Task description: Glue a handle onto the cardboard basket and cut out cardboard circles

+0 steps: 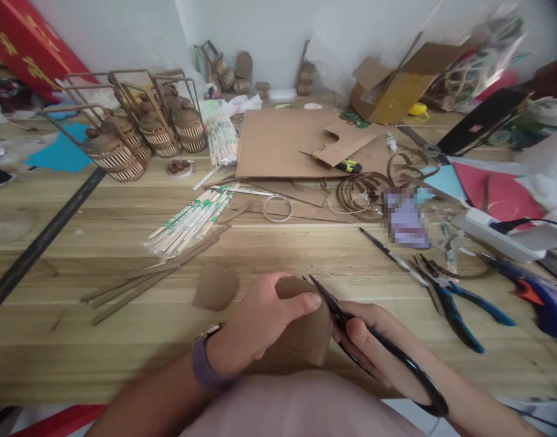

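Note:
My left hand [269,312] grips a piece of brown cardboard [306,334] near the table's front edge, thumb on top. The piece has a rounded upper edge, and a curved line shows on its face. In my right hand [369,340] are black-handled scissors [406,358], fingers wrapped round the handles. Their narrow blades lie at the cardboard's right edge, slightly apart at the tips. Left of my left hand, a second cardboard piece [216,286] with a round outline lies flat on the wooden table [137,352].
Cardboard strips [142,285] and wrapped chopsticks [192,221] lie left. Pliers [458,303], a pen [392,258] and a glue gun [533,291] are right. Behind are a cardboard sheet [273,142], a utility knife [349,165] and several small striped baskets [119,159] with tall handles.

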